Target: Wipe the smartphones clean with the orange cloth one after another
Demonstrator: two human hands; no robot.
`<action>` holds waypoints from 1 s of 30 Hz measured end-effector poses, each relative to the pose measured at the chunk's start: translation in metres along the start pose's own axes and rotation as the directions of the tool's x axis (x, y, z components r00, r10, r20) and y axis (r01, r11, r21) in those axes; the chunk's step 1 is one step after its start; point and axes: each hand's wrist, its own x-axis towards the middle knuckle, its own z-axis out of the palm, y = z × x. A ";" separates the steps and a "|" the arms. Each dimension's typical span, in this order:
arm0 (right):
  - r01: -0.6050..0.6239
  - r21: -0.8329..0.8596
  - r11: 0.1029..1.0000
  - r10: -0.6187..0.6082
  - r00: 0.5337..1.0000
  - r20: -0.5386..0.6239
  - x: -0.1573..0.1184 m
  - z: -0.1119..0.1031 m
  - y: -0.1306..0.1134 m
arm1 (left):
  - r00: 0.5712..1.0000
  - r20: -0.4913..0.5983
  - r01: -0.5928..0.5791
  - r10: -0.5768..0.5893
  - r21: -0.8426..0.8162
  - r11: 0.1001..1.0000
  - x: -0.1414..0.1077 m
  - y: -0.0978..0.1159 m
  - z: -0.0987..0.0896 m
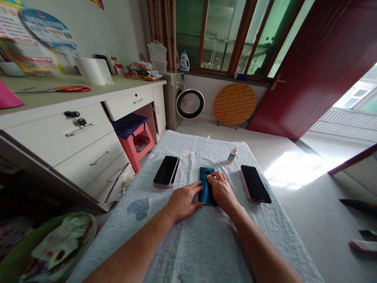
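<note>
A blue phone lies back side up on the cloth-covered table, its camera block toward the far end. My left hand rests at its left edge, fingers stretched out and thumb apart near the lower corner, touching the phone. Over the phone's upper right part, my right hand is closed in a pinch on a small pale pad, pressed to the back. Most of the pad is hidden by the fingers. A small spray bottle with a clear cap stands beyond my right hand.
Stacked phones lie at left and right on the light blue quilted cloth. A white drawer desk and a red stool stand left, a waste basket near left. Behind are an open-doored washing machine and a round wooden tabletop.
</note>
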 end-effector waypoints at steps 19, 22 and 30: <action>-0.063 -0.132 0.989 0.082 0.986 0.144 0.006 -0.014 -0.013 | 1.000 -0.008 -0.004 0.005 0.009 1.000 0.000 0.001 0.000; -0.111 -0.160 0.981 0.133 0.981 0.139 0.005 -0.014 -0.010 | 1.000 -0.007 -0.010 0.010 0.017 1.000 0.000 0.001 0.000; -0.120 -0.162 0.979 0.143 0.980 0.137 -0.001 -0.021 -0.011 | 1.000 -0.008 -0.014 0.014 0.015 1.000 0.000 0.000 0.000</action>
